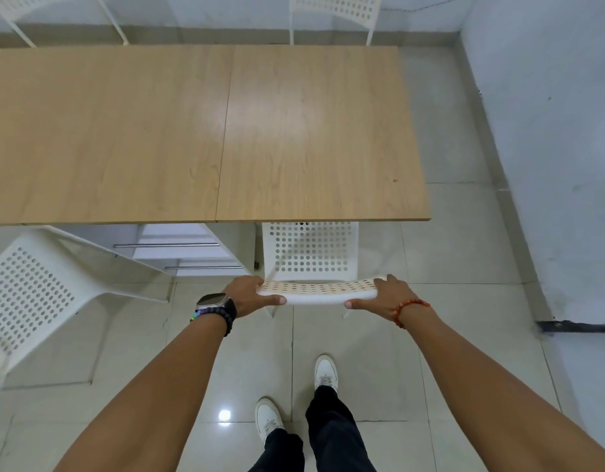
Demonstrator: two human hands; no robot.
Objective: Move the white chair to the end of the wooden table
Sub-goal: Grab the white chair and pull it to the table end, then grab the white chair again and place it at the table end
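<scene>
A white chair [310, 253] with a perforated seat stands in front of me, its seat partly tucked under the near long edge of the wooden table [199, 137], close to the table's right end. My left hand [251, 296] grips the left end of the chair's backrest top. My right hand [384, 294] grips the right end of the same backrest. Both thumbs lie on the near side of the backrest, the fingers wrap over the far side.
A second white perforated chair [32, 294] stands at an angle to the left. Two more white chairs [335, 11] stand beyond the table's far edge. White drawers [182, 248] sit under the table. A wall [549, 131] runs along the right, with tiled floor between it and the table's end.
</scene>
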